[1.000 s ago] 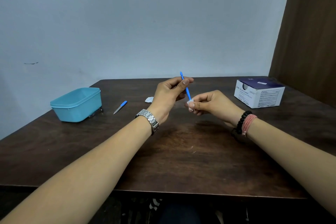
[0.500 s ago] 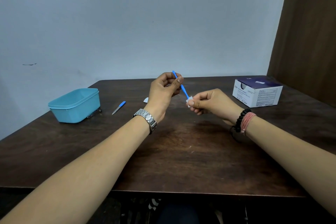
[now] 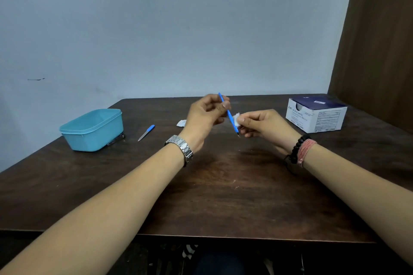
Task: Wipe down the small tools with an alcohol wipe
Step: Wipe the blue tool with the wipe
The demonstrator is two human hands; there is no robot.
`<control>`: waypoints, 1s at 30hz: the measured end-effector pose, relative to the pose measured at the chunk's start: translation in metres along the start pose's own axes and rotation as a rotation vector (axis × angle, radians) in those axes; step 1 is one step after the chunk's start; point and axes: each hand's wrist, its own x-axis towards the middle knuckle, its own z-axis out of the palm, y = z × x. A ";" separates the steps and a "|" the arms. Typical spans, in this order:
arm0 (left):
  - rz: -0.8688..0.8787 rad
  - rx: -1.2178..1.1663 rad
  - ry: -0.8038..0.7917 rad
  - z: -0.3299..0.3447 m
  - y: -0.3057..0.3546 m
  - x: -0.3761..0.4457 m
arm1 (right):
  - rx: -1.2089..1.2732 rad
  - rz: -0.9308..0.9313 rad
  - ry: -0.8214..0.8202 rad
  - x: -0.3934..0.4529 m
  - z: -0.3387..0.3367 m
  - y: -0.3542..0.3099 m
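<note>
My left hand pinches the upper end of a thin blue stick tool, held slanted above the table's middle with its dark tip pointing down. My right hand pinches a small white alcohol wipe against the tool's lower shaft. A second tool, a small nail file with a blue handle, lies on the dark wooden table to the left. Another metal tool peeks out at the base of the blue tub.
A light blue plastic tub stands at the left of the table. A white and navy box of alcohol swabs sits at the back right. A torn white wrapper lies behind my left hand. A brown panel rises at the right.
The wipe in my right hand has slid up the blue tool's shaft, so the dark tip now shows below it. My left hand tilted the tool slightly.
</note>
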 end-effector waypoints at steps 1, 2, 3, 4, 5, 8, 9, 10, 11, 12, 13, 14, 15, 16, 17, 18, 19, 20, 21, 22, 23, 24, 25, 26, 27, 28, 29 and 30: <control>0.006 0.033 -0.026 0.002 -0.001 -0.002 | -0.018 -0.015 -0.029 -0.001 0.002 -0.001; 0.012 0.048 -0.045 0.003 0.000 -0.003 | -0.036 -0.027 -0.052 -0.002 0.004 -0.003; 0.016 0.054 -0.055 0.004 0.000 -0.003 | -0.049 -0.034 -0.068 -0.002 0.005 -0.004; 0.020 0.063 -0.057 0.003 0.000 -0.003 | -0.057 -0.037 -0.081 -0.003 0.005 -0.005; 0.022 0.077 -0.054 0.002 0.000 -0.003 | -0.063 -0.036 -0.093 -0.003 0.005 -0.005; 0.021 0.112 -0.021 0.001 0.001 -0.003 | -0.073 -0.025 -0.125 -0.004 0.005 -0.005; 0.019 0.109 0.000 0.001 0.001 -0.002 | -0.073 -0.016 -0.136 -0.004 0.005 -0.004; 0.018 0.101 0.023 0.001 0.002 -0.002 | -0.072 -0.006 -0.146 -0.005 0.006 -0.004; 0.020 0.095 0.048 0.000 0.003 -0.002 | -0.073 0.005 -0.153 -0.005 0.006 -0.004; 0.023 0.091 0.074 -0.001 0.004 -0.001 | -0.076 0.014 -0.158 -0.004 0.006 -0.004; 0.027 0.087 0.100 -0.002 0.004 0.000 | -0.079 0.019 -0.161 -0.004 0.006 -0.004; 0.028 0.078 0.124 -0.004 0.005 0.000 | -0.079 0.020 -0.163 -0.005 0.006 -0.005; 0.028 0.067 0.143 -0.005 0.006 0.001 | -0.077 0.019 -0.162 -0.005 0.006 -0.005; 0.028 0.057 0.155 -0.005 0.006 0.001 | -0.075 0.017 -0.159 -0.005 0.006 -0.006; 0.029 0.051 0.161 -0.006 0.006 0.002 | -0.074 0.017 -0.153 -0.005 0.005 -0.006; 0.029 0.046 0.163 -0.006 0.007 0.002 | -0.074 0.019 -0.146 -0.005 0.005 -0.007; 0.030 0.045 0.165 -0.006 0.007 0.002 | -0.074 0.024 -0.142 -0.005 0.004 -0.007; 0.029 0.043 0.170 -0.007 0.008 0.003 | -0.076 0.033 -0.142 -0.005 0.003 -0.007; 0.028 0.033 0.182 -0.008 0.009 0.003 | -0.083 0.045 -0.141 -0.004 0.003 -0.006; 0.028 0.015 0.202 -0.009 0.010 0.004 | -0.094 0.056 -0.135 -0.004 0.003 -0.005; 0.028 -0.003 0.224 -0.011 0.011 0.005 | -0.104 0.064 -0.118 -0.004 0.002 -0.004; 0.027 -0.012 0.242 -0.013 0.012 0.007 | -0.107 0.067 -0.090 -0.003 0.001 -0.003; 0.025 -0.008 0.245 -0.015 0.013 0.007 | -0.099 0.064 -0.056 -0.003 0.000 -0.002; 0.018 0.005 0.226 -0.015 0.013 0.007 | -0.077 0.055 -0.023 -0.002 -0.001 -0.002; 0.006 0.025 0.188 -0.014 0.012 0.006 | -0.049 0.043 -0.002 -0.001 -0.001 -0.002; -0.005 0.052 0.136 -0.011 0.010 0.003 | -0.024 0.029 0.004 -0.001 -0.001 -0.003; -0.011 0.086 0.083 -0.007 0.008 0.001 | -0.015 0.016 -0.005 -0.001 0.000 -0.004; -0.010 0.118 0.035 -0.003 0.006 -0.001 | -0.024 0.004 -0.024 -0.002 0.001 -0.005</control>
